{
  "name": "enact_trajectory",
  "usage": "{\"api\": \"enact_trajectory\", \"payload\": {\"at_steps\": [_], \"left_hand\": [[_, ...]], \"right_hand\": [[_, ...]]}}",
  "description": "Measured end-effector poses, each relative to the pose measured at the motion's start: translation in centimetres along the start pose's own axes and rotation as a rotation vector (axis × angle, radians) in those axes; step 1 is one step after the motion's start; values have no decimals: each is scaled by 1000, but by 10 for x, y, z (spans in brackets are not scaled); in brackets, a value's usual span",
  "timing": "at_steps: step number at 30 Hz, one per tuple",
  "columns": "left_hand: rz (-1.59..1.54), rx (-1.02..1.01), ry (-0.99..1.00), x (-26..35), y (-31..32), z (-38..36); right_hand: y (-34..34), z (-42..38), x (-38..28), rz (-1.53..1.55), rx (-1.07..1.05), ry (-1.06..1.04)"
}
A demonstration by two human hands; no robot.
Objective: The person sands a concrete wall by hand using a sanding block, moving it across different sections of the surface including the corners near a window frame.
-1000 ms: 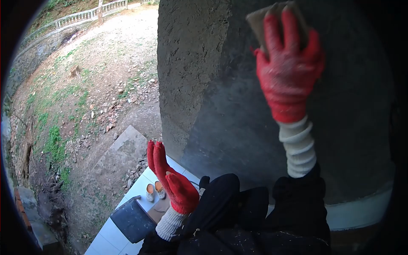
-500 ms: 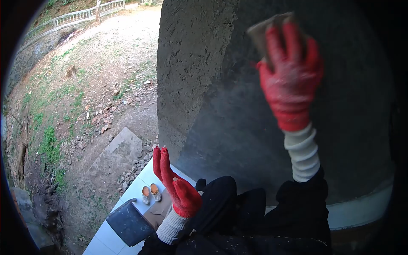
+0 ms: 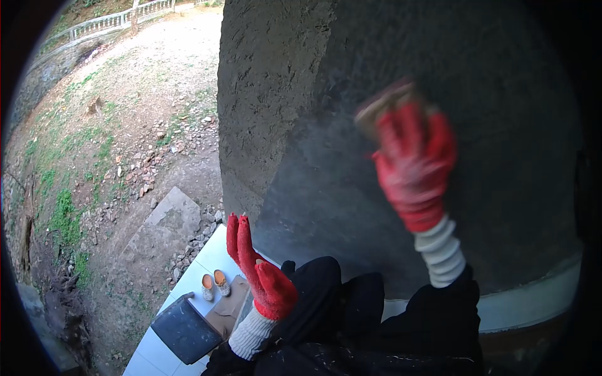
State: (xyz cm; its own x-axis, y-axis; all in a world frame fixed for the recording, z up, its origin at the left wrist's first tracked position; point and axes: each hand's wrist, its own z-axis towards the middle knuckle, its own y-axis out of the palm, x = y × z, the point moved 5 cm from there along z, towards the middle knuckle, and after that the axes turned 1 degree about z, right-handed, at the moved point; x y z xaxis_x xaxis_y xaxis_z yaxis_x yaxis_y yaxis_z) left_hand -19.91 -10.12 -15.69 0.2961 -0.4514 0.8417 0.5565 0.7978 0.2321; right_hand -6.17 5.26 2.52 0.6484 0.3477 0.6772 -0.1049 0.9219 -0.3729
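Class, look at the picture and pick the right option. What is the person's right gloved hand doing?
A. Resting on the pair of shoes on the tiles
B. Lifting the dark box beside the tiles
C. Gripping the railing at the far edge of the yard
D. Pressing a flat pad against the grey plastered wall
D: the right hand, in a red glove, holds a flat pad against the grey wall, well above the shoes.

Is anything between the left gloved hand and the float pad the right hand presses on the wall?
Nothing lies between them in the head view: only bare grey plastered wall separates the left hand from the float pad under the right hand.
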Motion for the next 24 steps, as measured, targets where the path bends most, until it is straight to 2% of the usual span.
{"api": "enact_trajectory", "payload": {"at_steps": [2,4,5,6,8,9,10,11,15,16,17,18,20,23,24], "left_hand": [[18,-6,3,1,7,0],[-47,-8,0,1,16,-1],[-50,-12,5,3,18,-2],[-27,-39,4,5,20,-3],[-2,-59,0,6,22,-5],[-16,-70,10,7,21,-7],[-32,-82,21,9,21,-9],[-32,-89,23,10,18,-13],[-39,-109,-24,11,18,-20],[-28,-103,-36,11,19,-19],[-31,-108,-39,12,22,-20],[-28,-102,-15,14,25,-19],[-30,-94,11,18,33,-19],[-44,-106,21,22,41,-23],[-55,-118,29,23,43,-24]], "right_hand": [[-27,39,64,-98,224,140],[-28,32,61,-142,252,185],[-29,26,55,-186,284,235],[-17,5,26,-128,113,195],[48,-88,-46,325,85,178],[79,-153,-97,345,-119,-106],[103,-206,-135,92,-300,-461],[98,-205,-131,92,-303,-454],[51,-149,-65,208,-150,-211],[19,-101,-25,123,-136,-127],[4,-70,15,127,-85,64],[-30,-35,44,-61,-72,30],[-49,-7,105,-92,150,249],[-42,-37,81,-215,157,253],[-28,-65,50,-116,28,153]]}}
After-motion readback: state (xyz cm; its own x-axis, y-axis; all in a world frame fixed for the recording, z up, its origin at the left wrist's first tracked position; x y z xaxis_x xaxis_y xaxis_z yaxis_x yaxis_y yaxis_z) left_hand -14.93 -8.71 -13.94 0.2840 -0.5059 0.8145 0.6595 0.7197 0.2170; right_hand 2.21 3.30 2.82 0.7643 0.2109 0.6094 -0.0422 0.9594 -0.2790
